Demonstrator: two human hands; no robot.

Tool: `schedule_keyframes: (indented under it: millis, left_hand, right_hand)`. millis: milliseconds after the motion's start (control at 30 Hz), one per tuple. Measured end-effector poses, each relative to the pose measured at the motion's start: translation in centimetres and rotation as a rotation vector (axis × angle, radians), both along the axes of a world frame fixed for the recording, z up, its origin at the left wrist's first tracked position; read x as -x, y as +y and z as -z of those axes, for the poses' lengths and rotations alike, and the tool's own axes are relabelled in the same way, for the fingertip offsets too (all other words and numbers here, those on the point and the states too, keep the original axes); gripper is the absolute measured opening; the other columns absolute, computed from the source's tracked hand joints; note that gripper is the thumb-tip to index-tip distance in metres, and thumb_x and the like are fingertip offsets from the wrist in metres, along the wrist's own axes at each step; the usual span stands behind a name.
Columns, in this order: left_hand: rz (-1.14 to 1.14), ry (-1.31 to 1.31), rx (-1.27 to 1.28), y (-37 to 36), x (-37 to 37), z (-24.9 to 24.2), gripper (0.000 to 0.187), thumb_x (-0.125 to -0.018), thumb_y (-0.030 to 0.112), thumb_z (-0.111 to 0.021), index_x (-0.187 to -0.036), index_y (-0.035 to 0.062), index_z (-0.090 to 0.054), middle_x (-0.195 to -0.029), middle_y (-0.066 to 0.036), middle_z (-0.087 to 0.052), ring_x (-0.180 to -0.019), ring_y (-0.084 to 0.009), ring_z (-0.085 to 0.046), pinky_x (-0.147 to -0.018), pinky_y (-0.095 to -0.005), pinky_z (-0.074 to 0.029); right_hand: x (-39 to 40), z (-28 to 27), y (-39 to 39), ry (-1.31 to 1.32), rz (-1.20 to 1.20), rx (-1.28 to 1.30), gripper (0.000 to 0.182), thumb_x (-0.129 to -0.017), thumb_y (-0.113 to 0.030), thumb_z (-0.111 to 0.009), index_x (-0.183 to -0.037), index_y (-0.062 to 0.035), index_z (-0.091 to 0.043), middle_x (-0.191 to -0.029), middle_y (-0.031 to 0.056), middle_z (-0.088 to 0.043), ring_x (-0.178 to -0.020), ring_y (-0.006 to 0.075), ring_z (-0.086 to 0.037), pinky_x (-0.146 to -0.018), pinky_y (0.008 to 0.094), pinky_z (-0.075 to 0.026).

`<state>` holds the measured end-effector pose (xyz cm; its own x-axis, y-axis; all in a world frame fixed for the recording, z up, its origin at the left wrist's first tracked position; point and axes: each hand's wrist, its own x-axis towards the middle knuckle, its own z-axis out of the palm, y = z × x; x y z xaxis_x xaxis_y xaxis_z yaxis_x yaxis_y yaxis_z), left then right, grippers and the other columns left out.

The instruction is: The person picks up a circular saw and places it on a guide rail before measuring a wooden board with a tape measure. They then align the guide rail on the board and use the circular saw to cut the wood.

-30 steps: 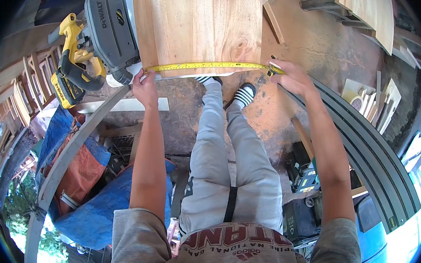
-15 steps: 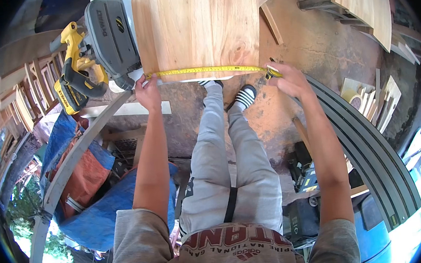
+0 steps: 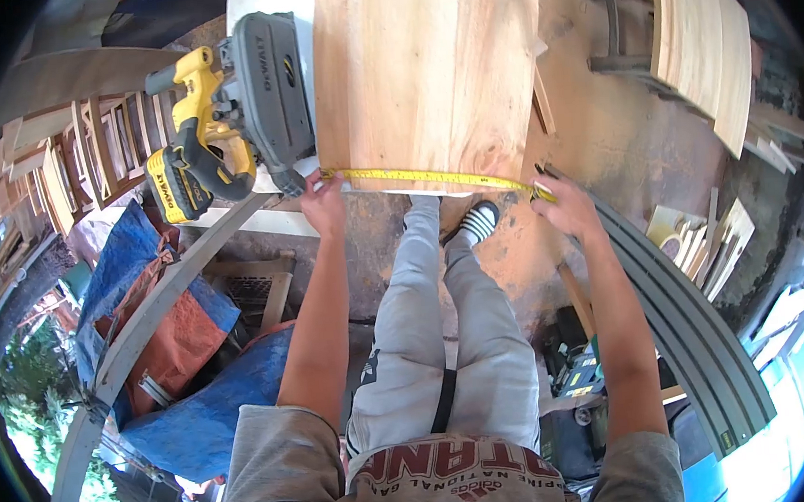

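Note:
A yellow tape measure is stretched across the near end of a wide, pale wooden panel. At the panel's left corner, my left hand pinches the end of the blade. Past the right edge, my right hand is closed around the tape's case, which my fingers partly hide. Just left of the panel, close to my left hand, a yellow and black DeWalt saw with a grey guard rests on a white surface.
A long dark grooved guide rail curves along the right. Planks on a stand are at the upper right, with wood offcuts below. Blue and orange tarps lie at the left beside a grey beam.
The view has shifted, so panel, saw and hands appear lower and further right. Both hands keep their hold on the tape measure, whose right part now slants down off the panel's edge.

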<state>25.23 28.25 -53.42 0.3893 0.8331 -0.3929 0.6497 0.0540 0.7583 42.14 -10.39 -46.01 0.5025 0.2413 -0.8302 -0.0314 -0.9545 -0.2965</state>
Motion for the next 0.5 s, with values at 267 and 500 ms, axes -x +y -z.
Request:
schedule_keyframes:
  millis: [267,500]
  left_hand:
    - [0.071,0.040,0.097,1.6,2.1,1.3,0.032,-0.086,0.013,-0.077,-0.111,-0.0027,-0.065,-0.094,-0.011,-0.074,-0.079,-0.0165,-0.068,-0.077,-0.0292,-0.051]
    - [0.091,0.306,0.105,2.3,6.5,2.0,0.044,-0.081,0.020,-0.079,-0.116,-0.0020,-0.064,-0.089,-0.013,-0.072,-0.076,-0.0245,-0.070,-0.076,-0.0350,-0.054]
  right_hand:
    - [0.2,-0.7,-0.5,0.229,0.104,-0.124,0.046,-0.081,-0.026,-0.071,-0.126,-0.0140,-0.065,-0.110,0.0145,-0.070,-0.104,0.0254,-0.065,-0.091,0.0371,-0.049]
    - [0.5,-3.4,0.0,0.374,0.076,-0.134,0.032,-0.084,-0.026,-0.070,-0.111,-0.0106,-0.067,-0.090,0.0058,-0.068,-0.087,0.0189,-0.062,-0.082,0.0336,-0.048]
